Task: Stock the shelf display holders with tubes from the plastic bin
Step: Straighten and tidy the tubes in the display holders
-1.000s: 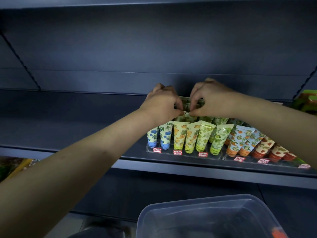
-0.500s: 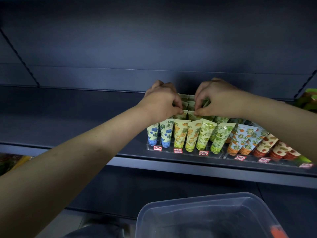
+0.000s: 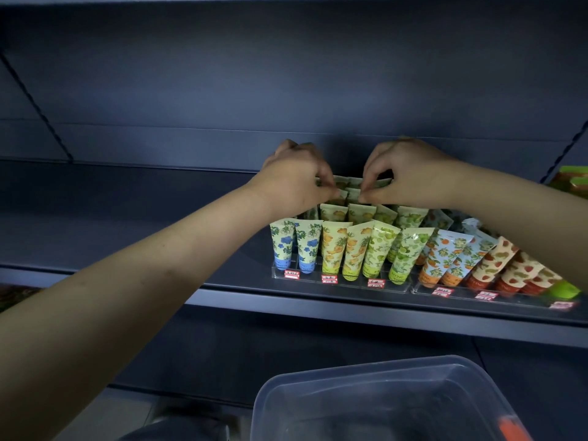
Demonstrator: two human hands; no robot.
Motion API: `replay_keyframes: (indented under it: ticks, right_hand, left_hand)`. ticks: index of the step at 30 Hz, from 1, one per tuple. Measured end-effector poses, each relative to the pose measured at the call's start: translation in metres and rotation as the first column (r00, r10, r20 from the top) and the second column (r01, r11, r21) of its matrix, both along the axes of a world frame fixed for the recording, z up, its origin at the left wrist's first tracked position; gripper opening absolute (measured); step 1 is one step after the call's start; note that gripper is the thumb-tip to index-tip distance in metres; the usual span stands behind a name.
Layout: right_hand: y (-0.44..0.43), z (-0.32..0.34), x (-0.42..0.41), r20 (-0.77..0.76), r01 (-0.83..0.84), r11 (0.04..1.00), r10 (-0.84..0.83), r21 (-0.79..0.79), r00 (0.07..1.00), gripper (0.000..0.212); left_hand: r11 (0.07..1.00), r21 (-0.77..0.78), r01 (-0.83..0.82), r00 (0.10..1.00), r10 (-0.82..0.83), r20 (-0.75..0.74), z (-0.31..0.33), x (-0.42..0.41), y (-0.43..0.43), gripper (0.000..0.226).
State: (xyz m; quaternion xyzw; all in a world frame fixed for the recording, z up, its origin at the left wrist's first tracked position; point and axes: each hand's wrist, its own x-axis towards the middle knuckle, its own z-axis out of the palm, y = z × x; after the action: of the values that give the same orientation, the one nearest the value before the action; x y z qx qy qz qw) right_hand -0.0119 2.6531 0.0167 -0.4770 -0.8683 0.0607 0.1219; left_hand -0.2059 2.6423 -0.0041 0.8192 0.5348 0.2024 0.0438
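Note:
Two clear display holders (image 3: 342, 280) sit on the dark shelf, filled with rows of upright patterned tubes: blue-flower tubes (image 3: 281, 245), yellow tubes (image 3: 334, 246), green tubes (image 3: 404, 253) and orange tubes (image 3: 439, 259). My left hand (image 3: 297, 178) pinches the top edge of a tube in a back row. My right hand (image 3: 404, 173) pinches the top of a neighbouring back-row tube (image 3: 351, 194). The lower parts of those back tubes are hidden behind the front rows. A clear plastic bin (image 3: 375, 399) stands below at the bottom, with one orange tube (image 3: 512, 424) showing at its right corner.
The dark shelf (image 3: 127, 224) stretches bare to the left of the holders. Red price tags (image 3: 329, 278) line the holders' front edges. Strawberry-print tubes (image 3: 506, 265) fill the right holder. Green packages (image 3: 571, 183) sit at the far right edge.
Both hands stay on the back rows of tubes. They have drawn slightly apart and shifted their pinch along the tube tops. The camera has tilted a little.

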Motion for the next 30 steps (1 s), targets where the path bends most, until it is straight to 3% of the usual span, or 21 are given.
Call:
replay_keyframes:
  ticks: [4, 18, 26, 30]
  right_hand:
    - [0.009, 0.006, 0.004, -0.047, 0.012, 1.000, -0.011, 0.018, 0.999, 0.004]
    - [0.027, -0.010, -0.012, 0.061, 0.024, 0.999, -0.027, 0.044, 0.998, 0.005]
    - [0.026, -0.009, -0.011, 0.074, 0.034, 0.998, -0.038, 0.058, 0.997, 0.005]
    - [0.026, -0.005, -0.008, 0.087, 0.027, 0.998, -0.032, 0.056, 0.996, 0.007]
  left_hand:
    - [0.999, 0.045, -0.017, 1.000, 0.017, 0.004, 0.004, 0.001, 0.010, 0.007]
    - [0.996, -0.068, -0.062, 0.991, 0.053, -0.125, 0.005, 0.023, 0.026, 0.009]
    - [0.980, -0.139, -0.143, 0.982, 0.122, -0.146, -0.001, 0.026, 0.034, 0.028]
    - [0.981, -0.137, -0.137, 0.980, 0.114, -0.166, 0.003, 0.028, 0.034, 0.020]
